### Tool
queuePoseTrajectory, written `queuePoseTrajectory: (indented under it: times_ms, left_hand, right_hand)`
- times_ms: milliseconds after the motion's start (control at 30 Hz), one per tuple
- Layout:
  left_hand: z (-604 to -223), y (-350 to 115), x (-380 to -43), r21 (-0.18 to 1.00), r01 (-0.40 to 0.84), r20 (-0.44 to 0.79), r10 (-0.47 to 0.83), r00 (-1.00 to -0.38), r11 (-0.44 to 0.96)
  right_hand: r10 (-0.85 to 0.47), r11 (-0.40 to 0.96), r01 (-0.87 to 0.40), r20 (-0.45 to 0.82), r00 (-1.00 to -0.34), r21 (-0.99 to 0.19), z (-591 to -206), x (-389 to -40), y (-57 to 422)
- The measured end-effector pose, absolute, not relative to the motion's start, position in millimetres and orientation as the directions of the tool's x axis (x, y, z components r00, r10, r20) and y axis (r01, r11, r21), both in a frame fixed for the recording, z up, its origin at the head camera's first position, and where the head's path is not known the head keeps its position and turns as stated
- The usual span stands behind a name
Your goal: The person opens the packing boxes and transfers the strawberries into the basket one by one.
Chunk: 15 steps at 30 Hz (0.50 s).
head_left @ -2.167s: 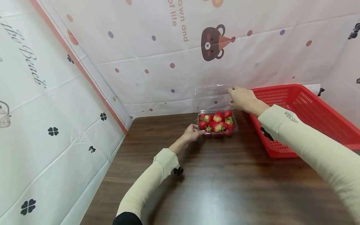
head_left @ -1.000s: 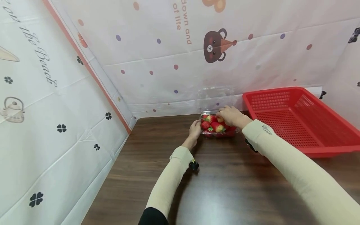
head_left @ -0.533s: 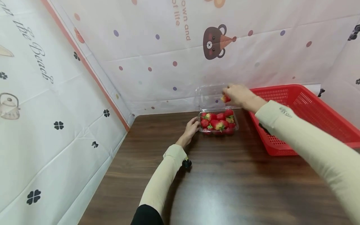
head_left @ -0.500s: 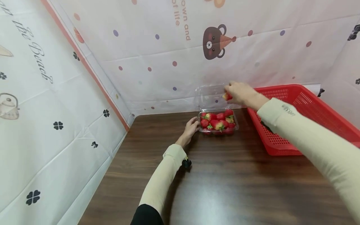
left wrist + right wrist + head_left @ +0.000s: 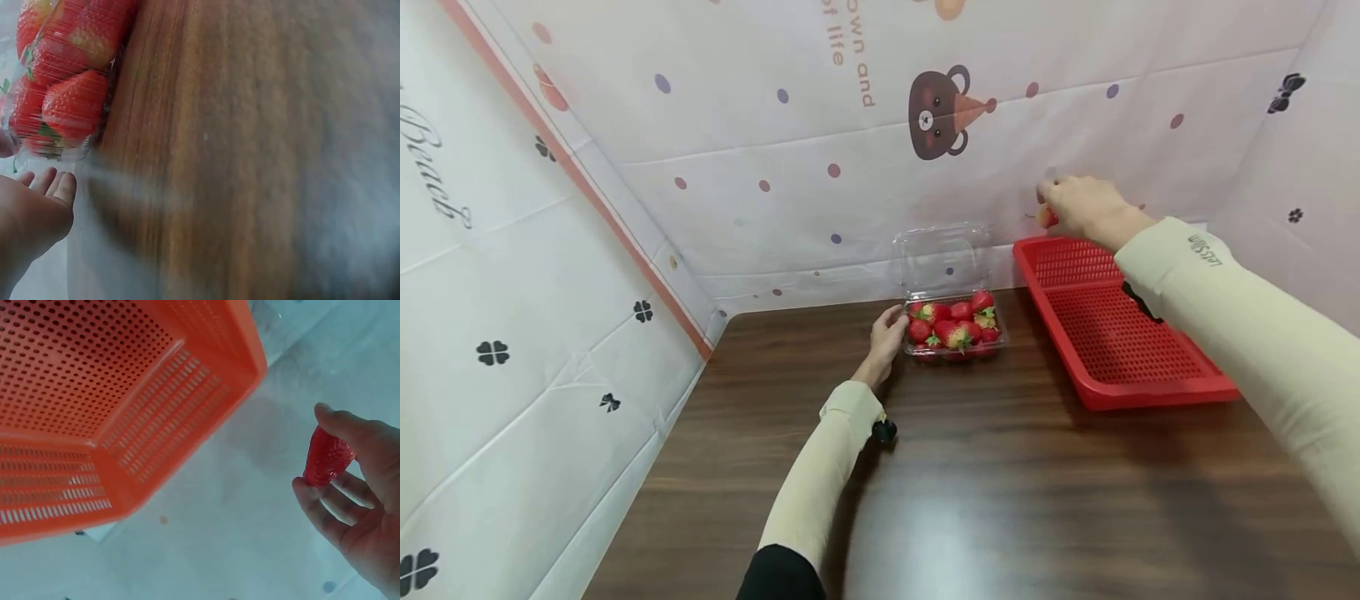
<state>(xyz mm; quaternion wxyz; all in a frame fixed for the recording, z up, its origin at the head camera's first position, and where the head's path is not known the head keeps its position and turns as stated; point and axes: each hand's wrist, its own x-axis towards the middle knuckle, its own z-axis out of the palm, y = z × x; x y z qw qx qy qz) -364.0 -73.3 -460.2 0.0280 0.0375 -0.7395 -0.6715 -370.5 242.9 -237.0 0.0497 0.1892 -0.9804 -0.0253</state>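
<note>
In the head view my right hand (image 5: 1086, 207) pinches a strawberry (image 5: 1047, 217) above the back left corner of the red plastic basket (image 5: 1157, 395). The right wrist view shows that strawberry (image 5: 328, 457) between thumb and fingertips, beside the basket's outer wall. A clear plastic clamshell box stands at the back of the table, its lid (image 5: 943, 258) raised, with several strawberries (image 5: 919, 331) inside. My left hand (image 5: 886, 337) is at the box's left side. Its fingers (image 5: 59, 187) are fairly straight beside the box in the left wrist view; the thumb is partly cut off.
The dark wooden table (image 5: 1000, 483) extends in front of both containers. A printed white cloth (image 5: 760, 225) hangs behind it, and another patterned sheet (image 5: 535, 450) covers the left side. The basket stands to the right of the box.
My right hand reached into the box, took a strawberry, lifted it out and moved right toward the basket. My left hand has stayed at the box's left side. The lid still stands up.
</note>
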Motion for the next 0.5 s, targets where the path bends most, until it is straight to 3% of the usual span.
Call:
queuePoseTrajectory:
  times_ms: [333, 500]
  left_hand:
    - [-471, -67, -372, 0.998, 0.008, 0.018, -0.146, -0.989, 0.063]
    - [-476, -62, -369, 0.997, 0.0, 0.012, -0.153, -0.988, 0.08]
  right_hand:
    - [-0.28, 0.957, -0.282, 0.035, -0.959, -0.069, -279, -378, 258]
    - [-0.184, 0.952, -0.154, -0.09, -0.979, -0.265, -311, -374, 259]
